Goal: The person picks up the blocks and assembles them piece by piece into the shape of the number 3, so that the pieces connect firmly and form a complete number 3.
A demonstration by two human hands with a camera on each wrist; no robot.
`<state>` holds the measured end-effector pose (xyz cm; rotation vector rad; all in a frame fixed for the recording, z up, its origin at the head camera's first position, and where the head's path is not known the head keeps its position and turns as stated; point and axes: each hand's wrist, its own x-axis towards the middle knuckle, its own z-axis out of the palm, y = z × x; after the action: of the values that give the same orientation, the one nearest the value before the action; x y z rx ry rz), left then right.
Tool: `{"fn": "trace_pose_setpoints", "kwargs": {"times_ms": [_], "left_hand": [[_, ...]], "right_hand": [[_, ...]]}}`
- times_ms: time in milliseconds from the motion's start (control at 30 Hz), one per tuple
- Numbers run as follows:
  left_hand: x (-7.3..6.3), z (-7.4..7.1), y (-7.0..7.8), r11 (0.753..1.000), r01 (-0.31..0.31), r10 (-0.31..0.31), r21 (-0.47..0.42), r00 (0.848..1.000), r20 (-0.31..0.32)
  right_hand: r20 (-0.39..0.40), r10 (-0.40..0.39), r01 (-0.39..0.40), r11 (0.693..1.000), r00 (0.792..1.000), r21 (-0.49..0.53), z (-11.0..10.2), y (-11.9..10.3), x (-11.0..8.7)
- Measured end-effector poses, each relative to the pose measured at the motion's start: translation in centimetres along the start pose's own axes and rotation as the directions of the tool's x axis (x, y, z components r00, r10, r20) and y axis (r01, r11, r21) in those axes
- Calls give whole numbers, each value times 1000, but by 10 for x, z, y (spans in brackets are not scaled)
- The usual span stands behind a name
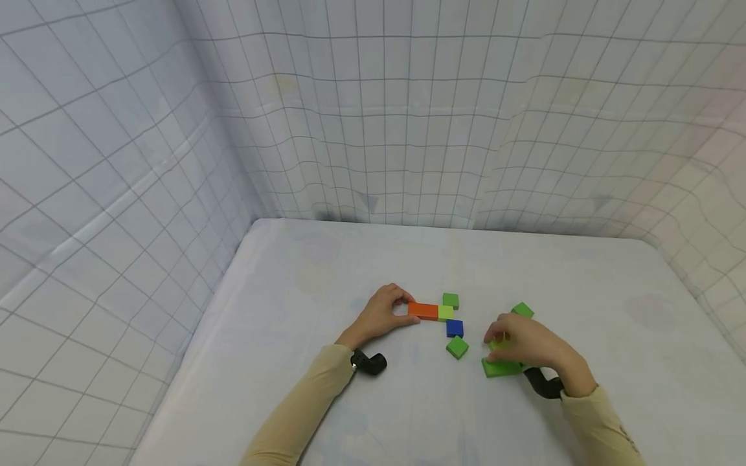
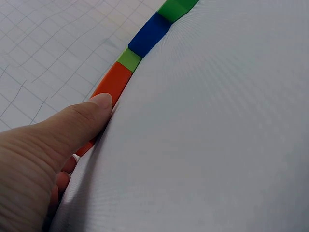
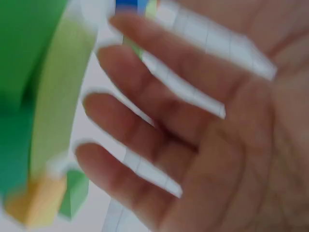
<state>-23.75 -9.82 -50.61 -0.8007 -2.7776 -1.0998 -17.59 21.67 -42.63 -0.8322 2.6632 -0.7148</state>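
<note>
On the worktop (image 1: 291, 401), the left hand (image 1: 381, 316) pinches the orange block (image 1: 427, 312). The right hand (image 1: 530, 342), fingers spread, is by the green block (image 1: 501, 369); its wrist view shows an amber block (image 3: 43, 200) largely hidden from the head.

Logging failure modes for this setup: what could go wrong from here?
1. The left hand grips the orange block, whose end meets the lime block; a slight push could knock the lime block out of line.
2. The blue block sits close to the lime block, so it might get shoved too.
3. The right hand is over green blocks; its fingers could scatter them.
</note>
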Motion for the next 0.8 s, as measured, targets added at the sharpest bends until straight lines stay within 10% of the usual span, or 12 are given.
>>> {"fn": "trace_pose_setpoints", "kwargs": {"times_ms": [333, 800], "left_hand": [[1, 2, -2, 1000, -2, 2, 8, 1000, -5], [0, 3, -2, 1000, -4, 4, 7, 1000, -8]], "right_hand": [[18, -98, 96, 991, 995, 92, -10, 26, -5], [-100, 82, -81, 997, 992, 20, 3, 21, 9]]}}
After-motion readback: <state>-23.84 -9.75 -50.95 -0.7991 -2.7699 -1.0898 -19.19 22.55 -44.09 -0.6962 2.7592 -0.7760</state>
